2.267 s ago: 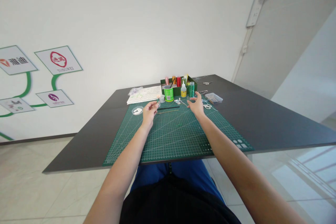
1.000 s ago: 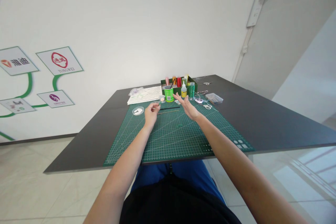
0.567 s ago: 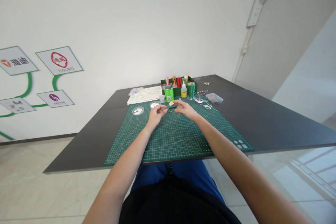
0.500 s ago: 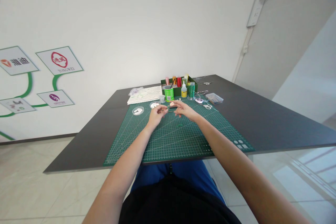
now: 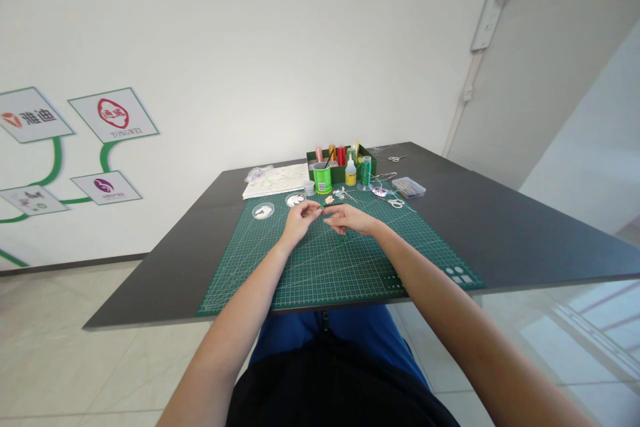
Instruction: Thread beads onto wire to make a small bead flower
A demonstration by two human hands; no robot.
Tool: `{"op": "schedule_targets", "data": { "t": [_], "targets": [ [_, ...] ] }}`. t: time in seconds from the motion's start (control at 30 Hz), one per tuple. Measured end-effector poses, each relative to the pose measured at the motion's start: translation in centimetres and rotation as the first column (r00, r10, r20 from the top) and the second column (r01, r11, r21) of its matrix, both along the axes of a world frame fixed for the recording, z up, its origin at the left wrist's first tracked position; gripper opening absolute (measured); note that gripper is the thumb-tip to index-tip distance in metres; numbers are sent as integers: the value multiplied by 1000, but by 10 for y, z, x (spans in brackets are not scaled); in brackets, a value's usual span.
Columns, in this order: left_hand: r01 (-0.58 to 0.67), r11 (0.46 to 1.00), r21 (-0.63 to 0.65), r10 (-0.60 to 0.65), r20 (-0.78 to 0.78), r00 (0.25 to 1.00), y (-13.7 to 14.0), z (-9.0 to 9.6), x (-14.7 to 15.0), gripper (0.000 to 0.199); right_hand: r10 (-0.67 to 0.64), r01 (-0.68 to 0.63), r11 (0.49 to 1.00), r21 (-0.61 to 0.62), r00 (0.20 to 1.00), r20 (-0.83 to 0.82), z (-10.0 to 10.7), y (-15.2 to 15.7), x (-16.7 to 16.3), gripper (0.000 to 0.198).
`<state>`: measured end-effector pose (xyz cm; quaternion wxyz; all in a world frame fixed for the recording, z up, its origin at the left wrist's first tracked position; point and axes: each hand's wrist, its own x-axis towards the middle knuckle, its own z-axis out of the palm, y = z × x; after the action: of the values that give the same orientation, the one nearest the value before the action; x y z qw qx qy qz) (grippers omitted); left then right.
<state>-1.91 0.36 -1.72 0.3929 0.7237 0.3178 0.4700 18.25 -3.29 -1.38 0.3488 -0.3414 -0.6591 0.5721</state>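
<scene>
My left hand (image 5: 301, 219) is closed in a pinch above the cutting mat (image 5: 300, 273), with a thin stem showing a small green bit at its fingertips. Facing it, my right hand (image 5: 351, 219) has its fingers apart and stretched leftward, the index finger close to the left fingertips. Nothing can be made out in the right hand. Just beyond the hands lies a small pale pink flower-like piece (image 5: 329, 200). Beside it are more small flower-like pieces on thin stems (image 5: 340, 193). Two shallow dishes, one with white pieces (image 5: 263, 211) and another (image 5: 295, 200), stand beyond my left hand.
A green can (image 5: 323, 180), a glue bottle (image 5: 351, 174) and a green thread spool (image 5: 366, 172) stand before a green box (image 5: 370, 159) of spools. White-handled scissors (image 5: 395, 203) and a clear plastic case (image 5: 409, 187) lie right. White sheets (image 5: 277, 181) lie back left.
My right hand has drawn lower, its index finger now nearer the left fingertips. The pink flower-like piece beyond the fingers shows more fully. My left hand has barely moved.
</scene>
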Motion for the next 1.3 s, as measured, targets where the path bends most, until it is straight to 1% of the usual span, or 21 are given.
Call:
{"op": "schedule_targets", "data": {
  "t": [0.1,0.23,0.33,0.4,0.5,0.57,0.6,0.8,0.97,1.03,1.17,1.3],
  "targets": [
    [-49,997,68,52,-36,998,-1,2,-1,17,-43,43,999,21,999,-10,0,1,1,63],
    [-70,985,156,80,-63,995,-2,5,-4,8,-96,97,993,63,995,-13,1,1,2,58],
    [-81,981,179,98,-91,991,-4,7,-5,6,-133,134,983,125,991,-15,1,1,0,58],
    [-88,980,176,109,-113,988,-4,7,-6,6,-193,195,966,172,981,-27,-1,1,-4,54],
    [-102,979,175,126,-132,983,-4,6,-5,6,-313,313,919,241,949,-42,-3,2,-9,48],
    [-113,978,176,136,-128,982,-3,5,-5,6,-357,352,896,269,934,-35,-4,4,-11,46],
    [-118,977,177,140,-123,982,-3,5,-4,6,-363,356,893,274,931,-27,-4,5,-12,46],
    [-151,973,172,163,-61,985,-1,2,-4,6,-327,315,910,268,945,2,-2,6,-10,55],
    [-191,979,78,193,-25,981,1,0,-3,13,-260,251,931,265,966,-4,1,3,-9,55],
    [-178,984,30,178,-4,984,3,-1,-2,16,-245,232,938,258,969,20,1,3,-8,54],
    [-100,994,-45,102,56,993,5,-2,-2,22,-193,174,956,234,980,58,3,2,-5,51],
    [-88,994,-62,90,25,996,4,-1,-3,24,-157,132,968,213,982,107,7,-1,-1,51]
  ]
}}
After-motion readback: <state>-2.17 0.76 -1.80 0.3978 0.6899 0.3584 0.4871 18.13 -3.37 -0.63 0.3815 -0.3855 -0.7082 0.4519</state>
